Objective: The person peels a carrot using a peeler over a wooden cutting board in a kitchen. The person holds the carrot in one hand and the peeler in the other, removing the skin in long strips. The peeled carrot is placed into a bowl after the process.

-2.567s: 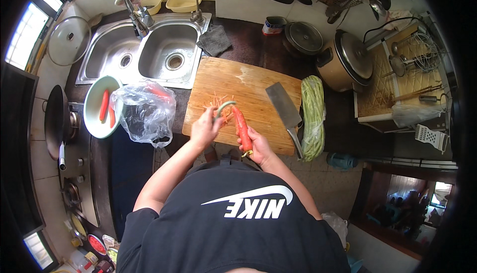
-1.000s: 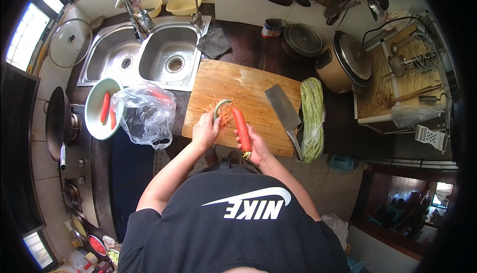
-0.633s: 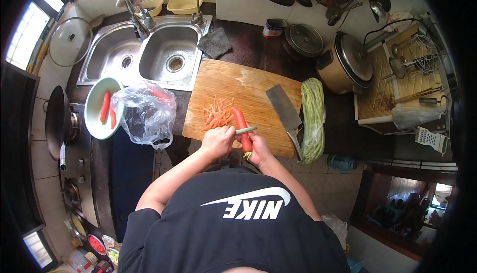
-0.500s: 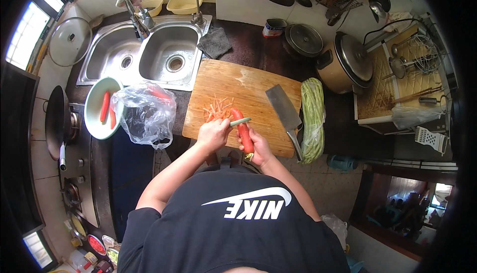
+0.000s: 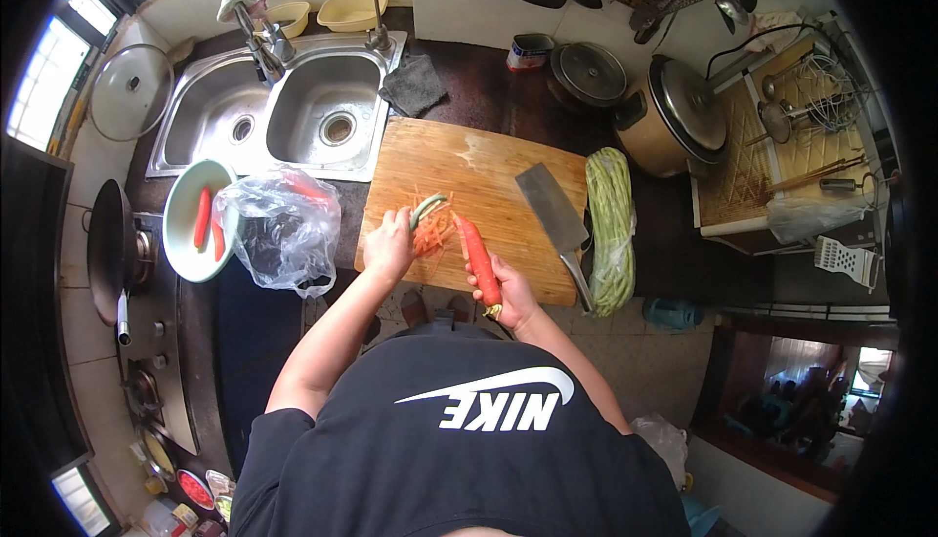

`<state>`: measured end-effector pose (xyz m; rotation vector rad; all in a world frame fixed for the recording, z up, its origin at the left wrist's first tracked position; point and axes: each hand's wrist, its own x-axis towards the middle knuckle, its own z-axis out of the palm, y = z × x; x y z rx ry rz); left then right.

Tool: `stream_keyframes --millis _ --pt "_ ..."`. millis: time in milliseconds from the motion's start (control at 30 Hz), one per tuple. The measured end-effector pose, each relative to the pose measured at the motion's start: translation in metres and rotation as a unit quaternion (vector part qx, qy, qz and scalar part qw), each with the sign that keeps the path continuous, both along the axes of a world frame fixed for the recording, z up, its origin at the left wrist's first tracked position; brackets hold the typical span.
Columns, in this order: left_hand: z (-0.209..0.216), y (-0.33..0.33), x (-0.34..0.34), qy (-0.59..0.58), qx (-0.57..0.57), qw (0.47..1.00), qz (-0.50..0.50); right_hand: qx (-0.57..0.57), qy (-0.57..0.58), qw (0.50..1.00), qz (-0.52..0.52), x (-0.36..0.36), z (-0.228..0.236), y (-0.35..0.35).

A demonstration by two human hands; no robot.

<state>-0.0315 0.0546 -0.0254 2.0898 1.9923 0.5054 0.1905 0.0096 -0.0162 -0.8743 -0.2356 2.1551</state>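
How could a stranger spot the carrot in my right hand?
Beside the double sink lies a wooden cutting board. At its near edge, the right hand grips a reddish carrot with a yellowish end. Unlike the carrots in the pale bowl, it's handheld.

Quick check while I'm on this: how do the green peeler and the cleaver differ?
The green peeler is in the left hand; the cleaver lies unheld near the right edge of the cutting board. The green peeler looks slim and curved; the cleaver has a broad, flat blade. The green peeler is smaller than the cleaver. Both are hand tools.
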Motion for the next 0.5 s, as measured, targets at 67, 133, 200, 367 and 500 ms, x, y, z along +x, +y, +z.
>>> stream_keyframes --millis 67,133,200,367,500 --pt "-0.007 0.000 -0.002 -0.015 -0.038 0.999 0.008 0.003 -0.005 1.000 0.001 0.000 0.000 0.001" --pt "0.009 0.001 0.003 -0.024 -0.121 0.992 0.005 0.005 -0.004 1.000 -0.006 0.001 -0.001 0.001" --pt "0.020 0.002 0.011 -0.082 -0.152 0.983 0.054 0.010 -0.010 1.000 -0.008 0.001 -0.002 0.001" --pt "-0.015 -0.004 0.010 -0.160 -0.050 0.986 0.019 0.029 -0.056 0.998 0.001 -0.005 -0.001 0.003" --pt "0.025 -0.014 0.030 -0.119 -0.044 0.991 -0.028 0.020 -0.080 0.996 -0.020 -0.007 -0.005 0.004"
